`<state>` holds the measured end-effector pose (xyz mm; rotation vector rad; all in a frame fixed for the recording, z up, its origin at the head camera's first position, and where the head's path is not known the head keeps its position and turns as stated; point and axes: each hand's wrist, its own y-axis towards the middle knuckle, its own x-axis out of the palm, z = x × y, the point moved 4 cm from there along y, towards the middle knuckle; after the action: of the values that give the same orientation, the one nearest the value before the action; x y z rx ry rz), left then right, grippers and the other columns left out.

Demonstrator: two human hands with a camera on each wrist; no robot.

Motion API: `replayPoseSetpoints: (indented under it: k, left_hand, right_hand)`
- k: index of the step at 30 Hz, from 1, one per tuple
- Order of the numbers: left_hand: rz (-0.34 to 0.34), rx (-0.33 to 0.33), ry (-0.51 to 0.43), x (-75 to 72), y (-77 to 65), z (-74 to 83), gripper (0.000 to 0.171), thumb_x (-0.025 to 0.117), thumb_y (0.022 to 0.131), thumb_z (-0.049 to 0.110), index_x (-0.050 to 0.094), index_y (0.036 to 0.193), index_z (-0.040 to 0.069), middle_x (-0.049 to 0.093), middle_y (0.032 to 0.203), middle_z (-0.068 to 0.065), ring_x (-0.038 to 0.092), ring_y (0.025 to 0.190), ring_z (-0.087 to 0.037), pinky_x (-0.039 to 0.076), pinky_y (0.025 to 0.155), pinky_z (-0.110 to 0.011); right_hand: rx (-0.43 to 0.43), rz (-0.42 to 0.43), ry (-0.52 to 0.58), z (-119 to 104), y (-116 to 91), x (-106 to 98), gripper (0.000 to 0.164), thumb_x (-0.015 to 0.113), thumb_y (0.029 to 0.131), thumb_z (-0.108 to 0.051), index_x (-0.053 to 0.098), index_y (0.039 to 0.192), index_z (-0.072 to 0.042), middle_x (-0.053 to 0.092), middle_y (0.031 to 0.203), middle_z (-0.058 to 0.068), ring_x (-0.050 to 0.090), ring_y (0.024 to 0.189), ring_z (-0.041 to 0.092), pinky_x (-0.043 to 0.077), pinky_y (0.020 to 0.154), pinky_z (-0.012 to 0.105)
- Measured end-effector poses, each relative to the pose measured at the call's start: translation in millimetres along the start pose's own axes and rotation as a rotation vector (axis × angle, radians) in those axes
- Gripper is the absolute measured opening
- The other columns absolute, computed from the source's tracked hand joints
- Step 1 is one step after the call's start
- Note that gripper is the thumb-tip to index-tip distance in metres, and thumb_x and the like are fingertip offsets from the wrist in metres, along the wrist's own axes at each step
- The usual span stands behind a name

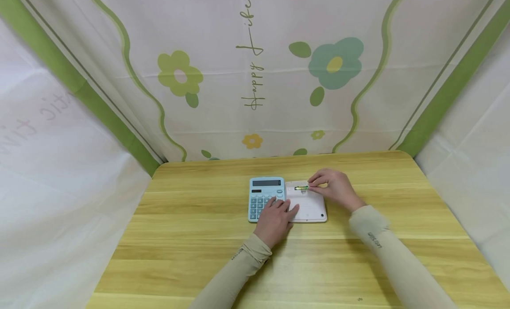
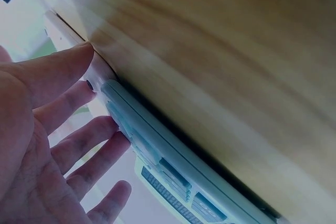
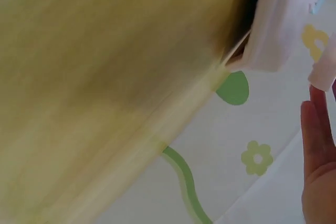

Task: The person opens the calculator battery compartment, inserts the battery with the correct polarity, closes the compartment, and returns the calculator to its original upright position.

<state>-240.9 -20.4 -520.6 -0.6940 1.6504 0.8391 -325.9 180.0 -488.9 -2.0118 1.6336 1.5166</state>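
Observation:
A light blue calculator (image 1: pixel 255 194) lies face up on the table. Against its right side is a pale pink calculator (image 1: pixel 311 207), back side up, with a shiny green-gold battery (image 1: pixel 300 188) showing in a slot near its top. My left hand (image 1: pixel 275 220) rests across the seam between the two, fingers spread; in the left wrist view its fingertips (image 2: pixel 123 137) are at the blue keys. Over the pink calculator's upper right, my right hand (image 1: pixel 332 185) pinches a small pale pink piece (image 3: pixel 323 72), which looks like the battery cover, beside the battery.
The wooden table (image 1: pixel 179 247) runs back to a printed fabric curtain (image 1: pixel 223 114) with flowers and lettering. More white fabric (image 1: pixel 71 167) hangs on the left side and on the right. A small dark mark (image 1: pixel 360 299) is on the table near the front.

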Motion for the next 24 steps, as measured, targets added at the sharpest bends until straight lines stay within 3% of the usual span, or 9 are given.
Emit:
replayPoseSetpoints:
  k: [5, 11, 24]
  left_hand:
    - [0.005, 0.005, 0.010, 0.4, 0.0, -0.4, 0.045, 0.069, 0.099, 0.035, 0.064, 0.144, 0.030, 0.068, 0.140, 0.000, 0.063, 0.126, -0.018, 0.042, 0.118, -0.045]
    - [-0.004, 0.004, 0.012, -0.7, 0.3, -0.5, 0.045, 0.069, 0.100, 0.036, 0.063, 0.144, 0.031, 0.067, 0.141, 0.001, 0.063, 0.126, -0.018, 0.041, 0.118, -0.045]
    - [-0.018, 0.002, 0.010, -1.2, 0.4, -0.8, 0.045, 0.068, 0.101, 0.036, 0.062, 0.145, 0.031, 0.067, 0.141, 0.001, 0.063, 0.127, -0.018, 0.040, 0.119, -0.045]
  right_hand:
    - [-0.029, -0.082, -0.051, -6, 3, 12, 0.008, 0.087, 0.083, -0.010, 0.085, 0.090, -0.011, 0.079, 0.098, 0.000, 0.076, 0.091, 0.021, 0.061, 0.085, 0.044]
    - [-0.091, -0.095, -0.157, -12, 6, 21, 0.008, 0.086, 0.083, -0.011, 0.085, 0.091, -0.011, 0.079, 0.097, 0.002, 0.076, 0.089, 0.022, 0.061, 0.084, 0.042]
    - [-0.066, -0.143, -0.225, -14, 7, 26, 0.009, 0.085, 0.085, -0.011, 0.084, 0.093, -0.011, 0.079, 0.099, 0.003, 0.076, 0.091, 0.022, 0.062, 0.086, 0.042]
